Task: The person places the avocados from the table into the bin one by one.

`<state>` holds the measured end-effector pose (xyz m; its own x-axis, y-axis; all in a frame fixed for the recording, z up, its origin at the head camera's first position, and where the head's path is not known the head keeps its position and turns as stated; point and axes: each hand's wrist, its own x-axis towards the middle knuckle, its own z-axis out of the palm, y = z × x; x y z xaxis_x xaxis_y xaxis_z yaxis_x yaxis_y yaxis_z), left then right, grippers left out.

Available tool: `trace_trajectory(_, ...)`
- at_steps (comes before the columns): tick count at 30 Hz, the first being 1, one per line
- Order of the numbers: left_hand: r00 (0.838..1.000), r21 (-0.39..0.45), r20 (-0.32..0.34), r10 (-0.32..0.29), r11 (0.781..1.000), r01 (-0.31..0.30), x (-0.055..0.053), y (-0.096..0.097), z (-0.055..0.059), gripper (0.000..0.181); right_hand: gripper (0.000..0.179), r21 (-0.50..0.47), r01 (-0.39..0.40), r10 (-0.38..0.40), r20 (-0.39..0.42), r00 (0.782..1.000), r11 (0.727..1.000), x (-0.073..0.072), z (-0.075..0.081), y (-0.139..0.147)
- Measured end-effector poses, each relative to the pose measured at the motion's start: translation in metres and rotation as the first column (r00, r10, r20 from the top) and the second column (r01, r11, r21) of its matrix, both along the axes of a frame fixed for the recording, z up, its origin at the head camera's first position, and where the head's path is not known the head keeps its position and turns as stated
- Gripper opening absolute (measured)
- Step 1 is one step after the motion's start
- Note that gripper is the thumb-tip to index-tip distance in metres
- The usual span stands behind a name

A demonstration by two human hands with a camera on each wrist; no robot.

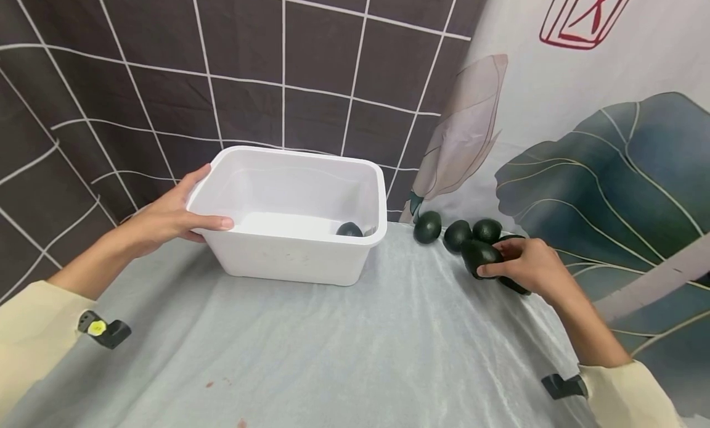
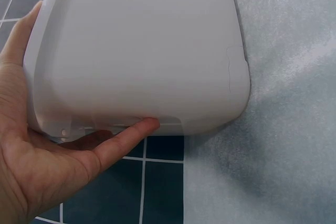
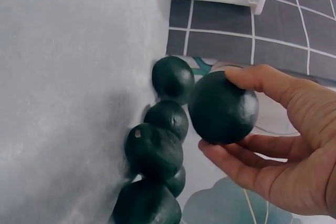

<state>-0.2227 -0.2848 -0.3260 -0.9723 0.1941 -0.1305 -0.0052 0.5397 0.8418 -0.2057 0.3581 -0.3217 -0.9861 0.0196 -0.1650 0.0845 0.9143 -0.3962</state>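
A white plastic tub (image 1: 294, 258) stands upright on the cloth, with one dark green avocado (image 1: 349, 229) inside at its right end. My left hand (image 1: 172, 213) grips the tub's left end, thumb and fingers spread along its rim and wall. Over on the right, my right hand (image 1: 529, 264) holds another avocado (image 3: 220, 107) between thumb and fingertips. In the right wrist view this fruit appears raised beside several more avocados (image 3: 155, 150) lying close together in a row. The right hand partly hides some of them in the head view.
A pale grey-blue cloth (image 1: 344, 348) covers the work surface. Behind the tub hangs a dark curtain with white grid lines (image 1: 322, 45). Fabric with a large leaf print (image 1: 627, 163) borders the avocados on the right.
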Motion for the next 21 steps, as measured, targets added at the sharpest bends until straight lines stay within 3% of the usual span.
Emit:
trace_trajectory(8, 1.000, -0.003, -0.005, 0.002, 1.000, -0.002, -0.001, 0.000, 0.001, 0.131, 0.088, -0.032, 0.016, -0.019, -0.097, 0.995, 0.999, -0.010, 0.002, -0.011)
trace_trajectory(21, 1.000, -0.016, -0.011, -0.004, 1.000, 0.004, 0.000, -0.001, -0.001, 0.131, 0.086, -0.076, -0.019, 0.007, -0.163, 0.987, 0.997, -0.019, 0.015, -0.026)
